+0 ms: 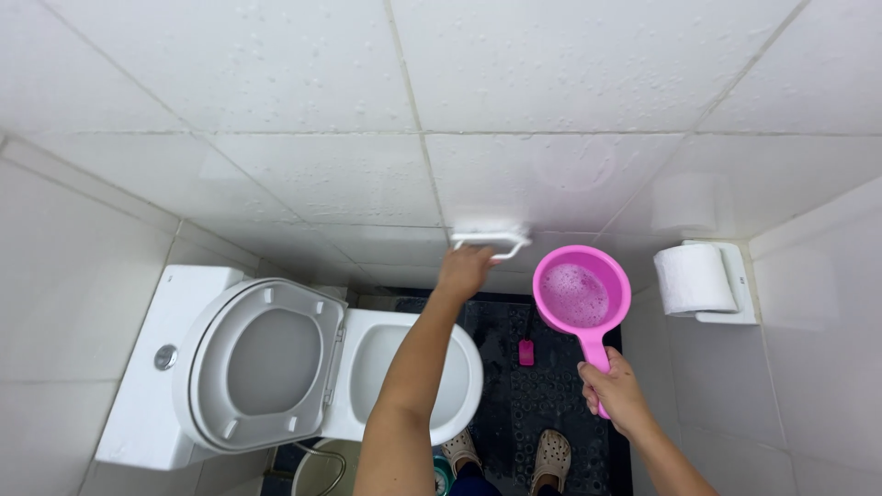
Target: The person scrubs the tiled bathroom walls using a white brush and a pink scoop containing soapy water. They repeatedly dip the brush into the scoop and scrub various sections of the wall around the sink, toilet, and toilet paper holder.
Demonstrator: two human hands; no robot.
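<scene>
Against the white tiled wall (551, 83) at the centre of the frame, the left hand (464, 271) is closed around the handle of a white scrubbing brush (491, 237), whose head is pressed flat on the tile just below a horizontal grout line. The left forearm runs up from the bottom edge, crossing in front of the toilet bowl (367, 367).

Right of centre, the right hand (614, 390) is wrapped around the handle of a pink dipper (582, 296) — its round cup sits just right of the brush and holds soapy, bubbly water. The cup is held apart from the wall, tilted toward the camera so the foam shows.

At the lower left, the toilet stands with its seat and lid (266, 363) raised against the white tank (161, 367), which has a round silver flush button on top. At the right of the frame, a toilet paper roll (691, 278) rests in a white wall holder. Below the dipper lies a dark studded floor mat (542, 395) with a small pink object (525, 353) on it — too small to tell what it is. At the bottom edge, two feet in beige perforated clogs (551, 456) stand on the mat.
</scene>
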